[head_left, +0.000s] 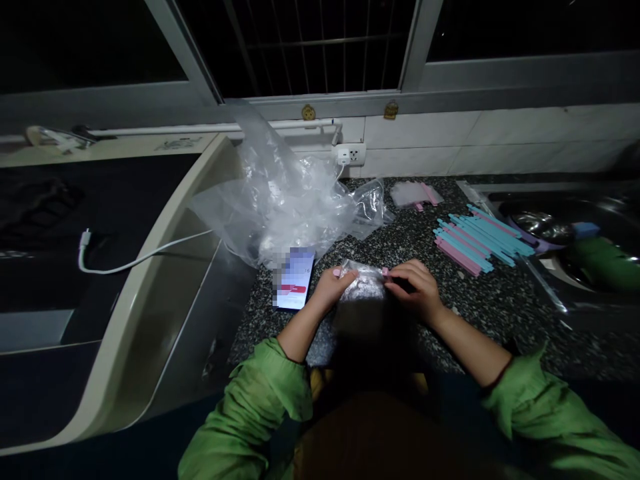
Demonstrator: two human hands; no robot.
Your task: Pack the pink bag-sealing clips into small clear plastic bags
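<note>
A small clear plastic bag (pixel 364 285) stretches between my two hands, low over the speckled counter. My left hand (pixel 331 288) is closed on its left upper edge, with the thumb on top. On the right side, my right hand (pixel 419 288) pinches a small pink end (pixel 385 272), apparently of a sealing strip, at the bag's upper corner. Another bit of pink shows by my left fingertips; whether both belong to one strip I cannot tell. To the right lies a pile of blue and pink plastic strips (pixel 480 240).
A lit phone (pixel 294 280) lies left of my left hand. Behind it sits a large heap of clear plastic bags (pixel 300 207). Small flat bags (pixel 413 194) with pink strips lie farther back. A sink (pixel 543 293) is at right, a white cable (pixel 145 257) at left.
</note>
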